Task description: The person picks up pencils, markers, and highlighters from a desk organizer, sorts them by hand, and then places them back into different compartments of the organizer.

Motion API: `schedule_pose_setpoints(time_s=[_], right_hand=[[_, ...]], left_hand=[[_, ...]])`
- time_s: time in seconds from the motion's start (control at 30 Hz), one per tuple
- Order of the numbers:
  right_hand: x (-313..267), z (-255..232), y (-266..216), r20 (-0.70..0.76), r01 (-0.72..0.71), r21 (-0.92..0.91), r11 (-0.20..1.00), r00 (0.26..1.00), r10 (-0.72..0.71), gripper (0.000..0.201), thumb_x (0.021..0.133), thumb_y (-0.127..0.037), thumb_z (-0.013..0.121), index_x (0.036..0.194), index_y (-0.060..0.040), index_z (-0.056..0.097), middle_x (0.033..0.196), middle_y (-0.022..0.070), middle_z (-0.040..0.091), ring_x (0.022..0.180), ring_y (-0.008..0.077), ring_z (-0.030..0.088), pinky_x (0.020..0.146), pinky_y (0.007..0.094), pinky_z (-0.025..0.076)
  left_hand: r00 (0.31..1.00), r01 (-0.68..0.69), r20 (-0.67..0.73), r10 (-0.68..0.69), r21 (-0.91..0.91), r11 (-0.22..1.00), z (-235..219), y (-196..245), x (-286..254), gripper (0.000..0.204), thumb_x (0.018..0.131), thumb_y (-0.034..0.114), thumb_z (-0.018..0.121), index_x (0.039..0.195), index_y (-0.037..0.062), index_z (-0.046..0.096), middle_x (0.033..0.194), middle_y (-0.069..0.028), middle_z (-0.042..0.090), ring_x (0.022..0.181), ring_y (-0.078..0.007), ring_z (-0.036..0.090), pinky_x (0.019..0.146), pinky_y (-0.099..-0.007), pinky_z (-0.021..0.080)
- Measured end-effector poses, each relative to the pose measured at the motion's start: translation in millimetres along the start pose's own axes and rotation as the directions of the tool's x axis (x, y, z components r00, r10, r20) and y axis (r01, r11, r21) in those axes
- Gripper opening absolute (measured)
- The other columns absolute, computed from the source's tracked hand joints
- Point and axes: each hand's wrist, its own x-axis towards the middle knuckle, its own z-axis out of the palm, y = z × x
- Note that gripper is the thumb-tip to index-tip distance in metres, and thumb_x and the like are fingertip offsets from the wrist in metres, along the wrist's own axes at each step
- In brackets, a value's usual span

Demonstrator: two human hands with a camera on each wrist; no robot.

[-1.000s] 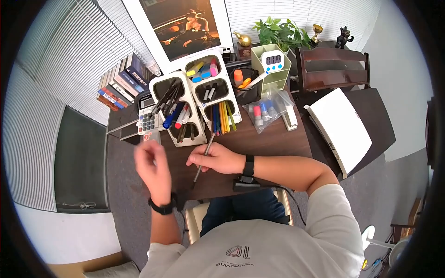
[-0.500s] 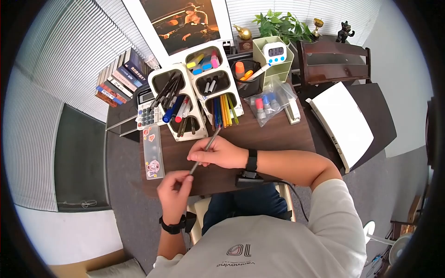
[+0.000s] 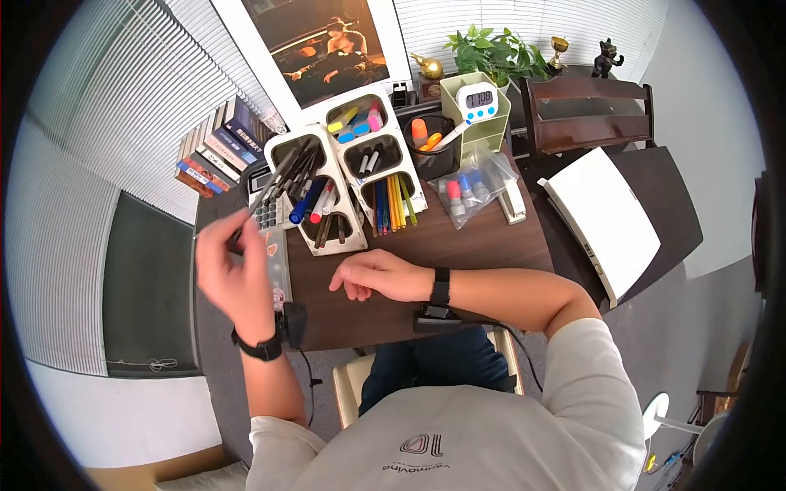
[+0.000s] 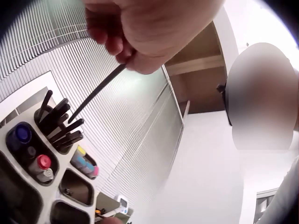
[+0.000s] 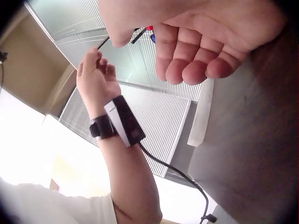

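Note:
My left hand is raised at the left side of the desk and pinches a thin dark pen-like stick. The stick slants down, its far tip beside the black pens that stand in a compartment of the left white organizer. Blue, red and white markers fill its middle compartment, and dark pencils lean in the nearest one. My right hand stays low over the desk in front of the organizers, its fingers loosely bent with nothing between them.
A second white organizer holds highlighters, pens and coloured pencils. Right of it are a black mesh cup, a bag of small bottles and a stapler. Partly under my left hand lie a calculator and a stickered case.
Both hands were at the stick half a second ago. My left hand has taken it away, up and left to the black pens. The right hand has let go and stayed in place.

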Motion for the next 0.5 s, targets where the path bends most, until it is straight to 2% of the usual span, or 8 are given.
schedule_pose_setpoints(time_s=[0.07, 0.1, 0.17, 0.2, 0.23, 0.33, 0.4, 0.5], right_hand=[[0, -1, -1, 0.001, -0.005, 0.002, 1.000, 1.000, 0.005, 0.047, 0.109, -0.046, 0.050, 0.111, -0.0040, 0.071, 0.084, 0.0004, 0.061, 0.078, 0.0096, 0.057, 0.073, 0.0255, 0.050], [0, -2, -1, 0.019, -0.002, -0.017, 1.000, 1.000, 0.002, 0.046, 0.110, -0.043, 0.047, 0.114, -0.0041, 0.071, 0.086, 0.0006, 0.061, 0.080, 0.0095, 0.057, 0.075, 0.0259, 0.050], [0, -4, 1, 0.032, 0.005, -0.036, 0.999, 0.999, -0.004, 0.046, 0.111, -0.041, 0.045, 0.118, -0.0043, 0.071, 0.087, 0.0007, 0.061, 0.082, 0.0094, 0.057, 0.077, 0.0263, 0.050], [0, -3, 1, 0.021, 0.013, -0.020, 1.000, 1.000, -0.013, 0.048, 0.109, -0.046, 0.048, 0.114, -0.0043, 0.071, 0.085, 0.0006, 0.061, 0.079, 0.0096, 0.057, 0.074, 0.0256, 0.050], [1, -2, 2, 0.009, 0.021, -0.003, 1.000, 1.000, -0.021, 0.050, 0.107, -0.050, 0.051, 0.110, -0.0044, 0.072, 0.083, 0.0006, 0.061, 0.077, 0.0099, 0.058, 0.071, 0.0249, 0.049], [0, -2, 2, 0.006, 0.019, 0.003, 1.000, 1.000, -0.019, 0.051, 0.107, -0.052, 0.051, 0.110, -0.0044, 0.072, 0.083, 0.0008, 0.061, 0.077, 0.0100, 0.058, 0.071, 0.0250, 0.049], [0, -2, 2, 0.008, 0.022, 0.006, 1.000, 1.000, -0.022, 0.052, 0.107, -0.052, 0.051, 0.110, -0.0045, 0.072, 0.083, 0.0008, 0.061, 0.077, 0.0099, 0.058, 0.071, 0.0249, 0.049], [0, -2, 2, 0.013, 0.024, 0.009, 1.000, 1.000, -0.024, 0.051, 0.107, -0.052, 0.051, 0.109, -0.0045, 0.071, 0.083, 0.0009, 0.061, 0.077, 0.0098, 0.058, 0.071, 0.0246, 0.049]], left_hand=[[0.995, 0.011, 0.093, -0.021, 0.106, 0.994, 18, 1, 10, 0.017, 0.092, -0.003, 0.070, 0.109, 0.0001, 0.071, 0.099, -0.0056, 0.066, 0.078, -0.0115, 0.060, 0.070, -0.0239, 0.050], [0.988, 0.067, 0.130, -0.082, 0.114, 0.991, 25, -6, 9, 0.025, 0.091, 0.001, 0.073, 0.116, 0.0031, 0.071, 0.103, -0.0067, 0.065, 0.085, -0.0140, 0.061, 0.073, -0.0260, 0.050], [0.992, 0.037, 0.115, -0.049, 0.101, 0.994, 38, -15, 8, 0.031, 0.090, 0.005, 0.075, 0.120, 0.0043, 0.069, 0.108, -0.0066, 0.064, 0.090, -0.0147, 0.060, 0.074, -0.0273, 0.050], [0.995, 0.011, 0.102, -0.020, 0.090, 0.996, 43, -18, 6, 0.037, 0.088, 0.009, 0.078, 0.124, 0.0055, 0.068, 0.112, -0.0065, 0.063, 0.095, -0.0155, 0.059, 0.075, -0.0286, 0.049], [0.992, 0.011, 0.124, -0.023, 0.095, 0.995, 46, -19, 5, 0.049, 0.084, 0.014, 0.082, 0.130, 0.0075, 0.065, 0.120, -0.0066, 0.060, 0.103, -0.0170, 0.058, 0.075, -0.0304, 0.049], [0.981, 0.060, 0.178, -0.081, 0.121, 0.991, 52, -7, 4, 0.052, 0.082, 0.013, 0.083, 0.131, 0.0089, 0.065, 0.120, -0.0064, 0.061, 0.103, -0.0183, 0.058, 0.075, -0.0305, 0.049], [0.983, 0.000, 0.183, -0.023, 0.123, 0.992, 58, -13, 6, 0.052, 0.082, 0.010, 0.082, 0.131, 0.0091, 0.065, 0.121, -0.0068, 0.061, 0.103, -0.0193, 0.060, 0.073, -0.0303, 0.050], [0.955, 0.089, 0.275, -0.113, 0.098, 0.991, 62, -18, 14, 0.052, 0.082, 0.005, 0.080, 0.131, 0.0083, 0.064, 0.122, -0.0078, 0.062, 0.102, -0.0188, 0.061, 0.072, -0.0288, 0.051]])
